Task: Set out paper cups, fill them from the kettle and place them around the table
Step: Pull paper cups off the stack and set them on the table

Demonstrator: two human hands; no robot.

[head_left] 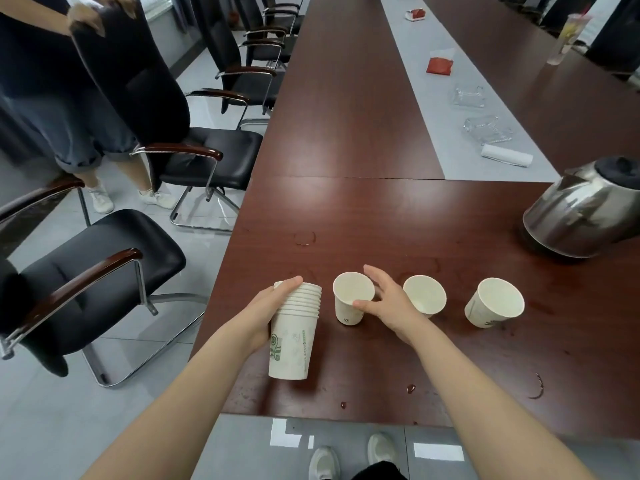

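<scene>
At the table's (pixel 381 216) near edge, the left hand (pixel 272 308) grips the stack of paper cups (pixel 294 337), fingers wrapped round it. The right hand (pixel 389 301) pinches a lone cup (pixel 349 299) between thumb and spread fingers, with two empty cups (pixel 425 294) alongside and the kettle (pixel 581 216) beyond.

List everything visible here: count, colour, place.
cup stack: one, white with green print, near table edge
single cups: three, white, upright in a row on table
kettle: one, steel, black lid, table's right
table: one, dark brown, grey centre strip
glass ashtrays: two, clear, on grey strip
rolled towel: one, white, on strip near kettle
packets: two, red, farther along strip
tumbler: one, clear, far right
chairs: several, black, left of table
other person: one, left, hands on chair back
left hand: grips cup stack
right hand: fingers round leftmost single cup
</scene>
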